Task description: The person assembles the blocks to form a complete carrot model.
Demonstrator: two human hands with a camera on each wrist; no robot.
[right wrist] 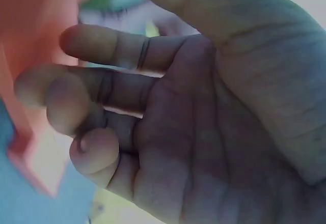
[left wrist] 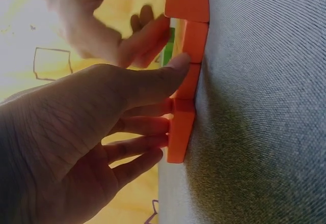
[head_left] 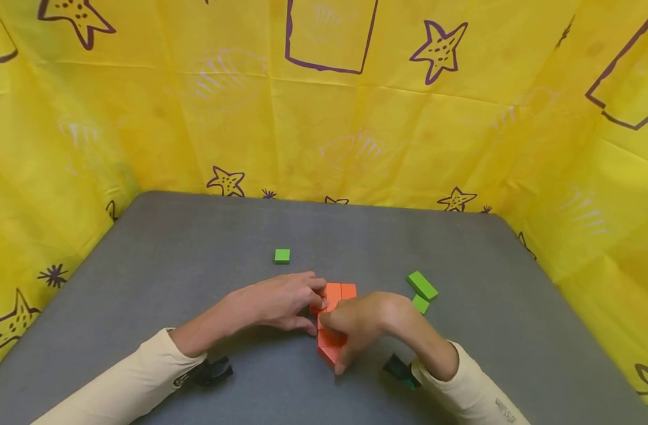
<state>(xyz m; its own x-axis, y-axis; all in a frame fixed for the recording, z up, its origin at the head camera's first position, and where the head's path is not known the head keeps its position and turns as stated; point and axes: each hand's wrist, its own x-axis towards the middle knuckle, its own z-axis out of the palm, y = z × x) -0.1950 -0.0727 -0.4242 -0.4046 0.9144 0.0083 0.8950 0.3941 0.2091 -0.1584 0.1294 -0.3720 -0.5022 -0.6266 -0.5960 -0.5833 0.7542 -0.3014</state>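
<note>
Several orange blocks (head_left: 333, 292) lie packed together in a flat group on the grey table. My left hand (head_left: 281, 304) is at their left side. In the left wrist view, its thumb rests against one orange block (left wrist: 191, 81) and its fairly straight fingers (left wrist: 147, 126) touch the row. Above the near part of the group is my right hand (head_left: 361, 319), covering some blocks. In the right wrist view, its fingers (right wrist: 94, 150) bend loosely beside a blurred orange block (right wrist: 38, 25), with nothing visible in the palm.
One small green block (head_left: 282, 256) lies beyond the left hand. To the right are a longer green block (head_left: 422, 285) and a smaller green block (head_left: 421, 304). A yellow patterned cloth (head_left: 303, 118) encloses the table's back and sides. Dark devices (head_left: 212, 372) sit under the wrists.
</note>
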